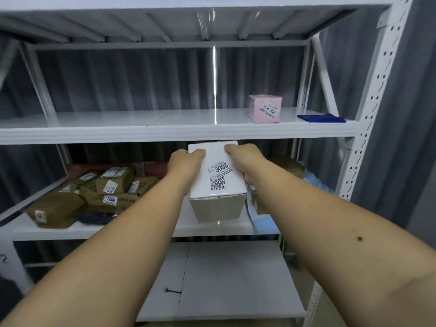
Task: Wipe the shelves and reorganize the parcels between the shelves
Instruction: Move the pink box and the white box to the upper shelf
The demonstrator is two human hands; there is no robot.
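Note:
A white-topped cardboard box (218,185) labelled 3008 is held in front of the middle shelf (207,226). My left hand (186,162) grips its left side and my right hand (247,159) grips its right side, fingers curled over the far top edge. The upper shelf (141,128) carries a pink box (265,108) and a folded blue cloth (322,118) at its right end. Several brown parcels (99,192) lie piled on the left of the middle shelf.
More parcels (289,166) and a light blue bag (316,182) sit at the right of the middle shelf, partly hidden by my right arm. The lower shelf (236,279) is bare white. White perforated posts (368,119) frame the rack; grey curtain hangs behind.

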